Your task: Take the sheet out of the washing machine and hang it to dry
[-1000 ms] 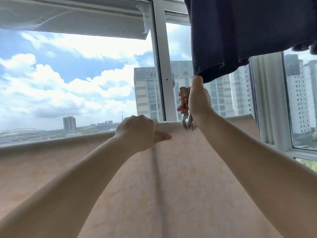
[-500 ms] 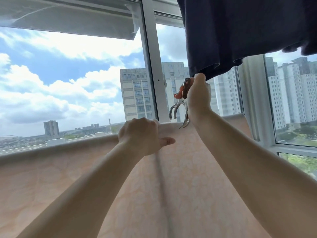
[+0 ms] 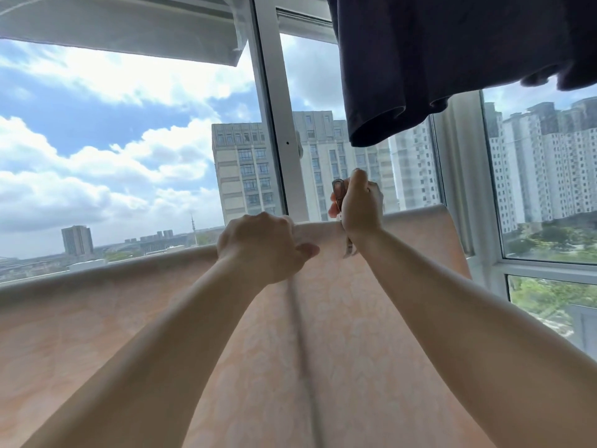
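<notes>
Lowering since earlier, right hand [image 3: 361, 206] is gripping clip [image 3: 338, 195] onto sheet [image 3: 323, 318]'s 9-to-3 top edge; left hand [image 3: 261, 245] is clutching sheet.

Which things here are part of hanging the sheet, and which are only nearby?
Part of the job: peach sheet; metal clip in right hand; left hand gripping the sheet's top edge.
Only nearby: dark garment hanging above; window frame.
</notes>
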